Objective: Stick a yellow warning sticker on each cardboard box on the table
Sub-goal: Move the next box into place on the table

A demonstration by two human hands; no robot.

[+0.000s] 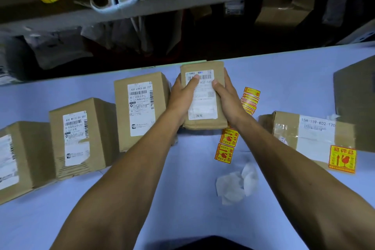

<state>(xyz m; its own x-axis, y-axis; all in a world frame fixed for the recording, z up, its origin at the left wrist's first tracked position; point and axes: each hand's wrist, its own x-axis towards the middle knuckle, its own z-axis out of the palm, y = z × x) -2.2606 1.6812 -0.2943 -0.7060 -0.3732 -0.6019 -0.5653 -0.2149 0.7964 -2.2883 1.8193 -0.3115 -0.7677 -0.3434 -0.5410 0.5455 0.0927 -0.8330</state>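
At the centre of the frame both hands grasp a small cardboard box (203, 95): the left hand (182, 95) wraps its left side with the thumb laid across the white shipping label, and the right hand (227, 95) wraps its right side, thumb likewise on the label. No yellow sticker shows on this box's visible face, so the step in hand looks like positioning the next box for labelling. A strip of yellow warning stickers (226, 145) lies on the table (182, 199) just below and to the right of the box, partly under it and the right wrist. At right of frame, a box (308, 136) already carries a yellow sticker (342, 158); three boxes at left, the nearest (140, 107) just beside the held one, show none. The next move probably calls for setting the box down, freeing one hand and peeling a sticker from the strip.
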